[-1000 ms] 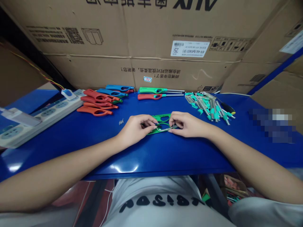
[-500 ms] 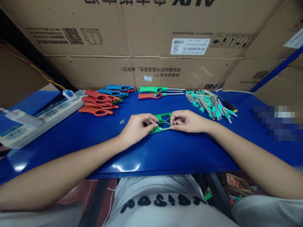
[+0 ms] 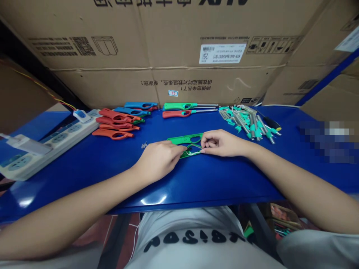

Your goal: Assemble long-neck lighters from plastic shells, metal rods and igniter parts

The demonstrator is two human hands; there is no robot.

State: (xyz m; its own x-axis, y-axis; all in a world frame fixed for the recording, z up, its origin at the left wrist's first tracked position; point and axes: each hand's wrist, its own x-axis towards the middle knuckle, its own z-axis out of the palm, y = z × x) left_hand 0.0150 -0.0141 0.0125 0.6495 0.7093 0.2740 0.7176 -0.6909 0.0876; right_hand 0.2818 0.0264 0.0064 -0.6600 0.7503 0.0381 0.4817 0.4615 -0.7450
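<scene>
Latest shift: left hand (image 3: pixel 158 160) lower on the table (image 3: pixel 213 179), top edge of green plastic lighter body (image 3: pixel 182 139) now bare, just beyond both sets of fingers. Right fingers (image 3: pixel 209 144) narrow, pinching thin wire (image 3: pixel 195 148); left fingers (image 3: pixel 176 148) narrow at same wire, hold unclear.

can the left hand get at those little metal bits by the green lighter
Likely yes: the left hand lies right beside the metal bits, with nothing between them. Its fingers are on the green lighter casing, so it would probably have to leave that first.
</scene>
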